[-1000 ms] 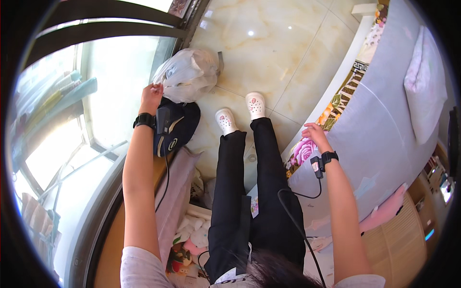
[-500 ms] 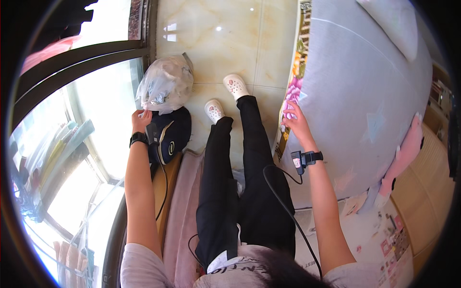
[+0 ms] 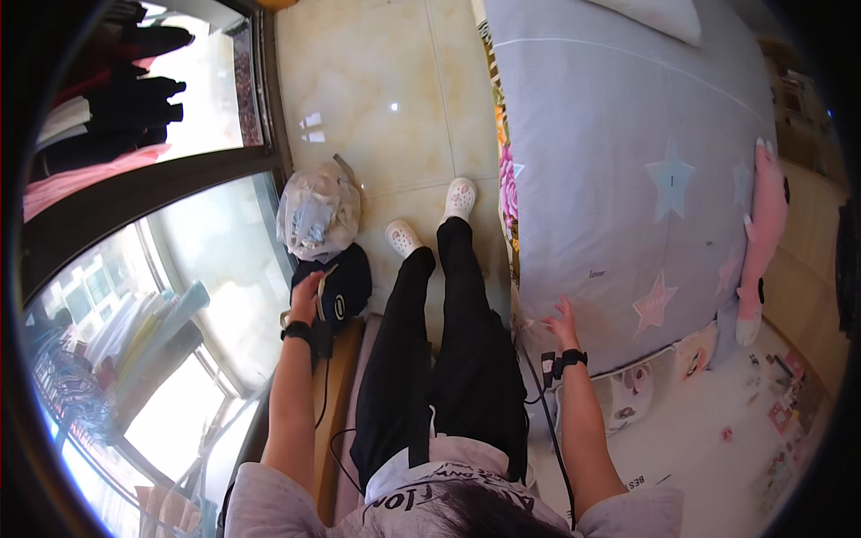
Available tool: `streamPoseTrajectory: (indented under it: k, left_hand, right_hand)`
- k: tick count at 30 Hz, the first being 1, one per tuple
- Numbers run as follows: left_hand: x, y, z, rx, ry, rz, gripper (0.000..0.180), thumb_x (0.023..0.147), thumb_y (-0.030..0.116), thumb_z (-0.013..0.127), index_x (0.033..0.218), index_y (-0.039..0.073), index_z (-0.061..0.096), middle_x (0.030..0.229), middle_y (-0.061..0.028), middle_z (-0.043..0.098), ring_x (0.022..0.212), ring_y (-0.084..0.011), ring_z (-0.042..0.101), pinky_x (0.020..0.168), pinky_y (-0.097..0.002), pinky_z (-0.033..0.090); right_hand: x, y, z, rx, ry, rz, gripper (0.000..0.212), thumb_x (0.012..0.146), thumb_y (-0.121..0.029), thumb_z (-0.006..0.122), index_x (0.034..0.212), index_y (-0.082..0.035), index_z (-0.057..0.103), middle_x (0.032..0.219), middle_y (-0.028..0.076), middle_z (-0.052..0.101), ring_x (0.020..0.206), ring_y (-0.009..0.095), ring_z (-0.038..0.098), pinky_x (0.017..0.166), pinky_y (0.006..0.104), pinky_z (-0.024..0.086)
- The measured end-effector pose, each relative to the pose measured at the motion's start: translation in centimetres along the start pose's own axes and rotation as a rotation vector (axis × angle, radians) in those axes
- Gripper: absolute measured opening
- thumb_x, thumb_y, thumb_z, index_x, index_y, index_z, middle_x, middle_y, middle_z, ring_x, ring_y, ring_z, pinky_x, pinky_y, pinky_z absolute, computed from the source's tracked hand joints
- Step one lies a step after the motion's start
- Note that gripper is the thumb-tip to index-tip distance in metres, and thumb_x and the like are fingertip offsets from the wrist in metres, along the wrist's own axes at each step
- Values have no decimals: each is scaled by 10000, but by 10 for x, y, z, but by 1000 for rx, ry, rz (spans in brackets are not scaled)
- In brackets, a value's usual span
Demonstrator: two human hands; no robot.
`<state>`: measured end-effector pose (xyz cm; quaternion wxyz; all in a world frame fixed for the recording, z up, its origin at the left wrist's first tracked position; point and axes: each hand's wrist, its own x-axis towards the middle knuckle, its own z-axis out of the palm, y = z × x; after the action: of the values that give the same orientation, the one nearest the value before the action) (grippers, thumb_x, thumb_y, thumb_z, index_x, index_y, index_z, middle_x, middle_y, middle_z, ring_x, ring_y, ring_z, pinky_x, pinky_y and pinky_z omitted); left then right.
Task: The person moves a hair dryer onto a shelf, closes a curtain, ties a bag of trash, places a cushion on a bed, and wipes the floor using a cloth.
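Note:
At the left, my left hand (image 3: 305, 300) is beside a dark blue bag (image 3: 348, 285) with light piping, its fingers stretched along the bag's near left side. I see nothing held in it, though the fingertips are partly lost against the bag. Just beyond stands a translucent plastic bag (image 3: 320, 212) with crumpled whitish contents. My right hand (image 3: 563, 325) is open, fingers spread, over the near left corner of the bed with its grey-lilac sheet (image 3: 592, 197). Both wrists wear black bands with cables.
White clogs (image 3: 459, 199) are on my feet on the glossy tiled floor (image 3: 359, 99). A dark-framed window (image 3: 215, 206) runs along my left, with hanging clothes (image 3: 126, 117) beyond. A pink plush toy (image 3: 762, 242) lies at the bed's right edge, and a white patterned surface (image 3: 691, 430) is near right.
My left hand has come back from the plastic bag to the dark blue bag. My right hand has moved nearer to me, away from the flowered bed edge. The whole view has shifted.

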<state>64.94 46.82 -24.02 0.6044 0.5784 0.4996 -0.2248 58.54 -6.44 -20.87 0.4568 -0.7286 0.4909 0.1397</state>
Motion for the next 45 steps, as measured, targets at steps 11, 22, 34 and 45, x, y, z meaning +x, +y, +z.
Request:
streamPoseTrajectory:
  k: [11,22,34,45]
  left_hand:
    - [-51,30,10,-216,176,220,237,753,116,469,961,1,465,590,-84,514,549,-180,549,460,-245,421]
    - [-120,109,36,-67,116,119,368,790,299,435,651,-6,588,650,-92,586,623,-179,543,621,-254,402]
    - [-142,22,28,-286,193,-160,284,787,310,407,891,77,532,874,-67,580,804,-178,540,709,-336,323]
    - [-68,43,19,-623,346,-68,337,779,349,425,572,86,456,540,-26,487,591,-214,579,406,-242,342]
  right_hand:
    - [31,-42,-58,-143,-11,-109,305,705,-81,488,1007,-80,454,723,72,544,484,151,503,455,229,406]
    - [65,-107,-78,74,-241,103,220,729,-190,478,584,-26,498,473,55,482,373,127,441,310,223,309]
    - [128,-266,17,-19,-511,-262,422,698,-28,468,1093,-62,322,837,129,491,488,170,482,465,278,433]
    - [128,-324,49,-284,-549,-257,482,696,-53,509,1127,-65,293,773,124,536,520,186,537,478,312,442]
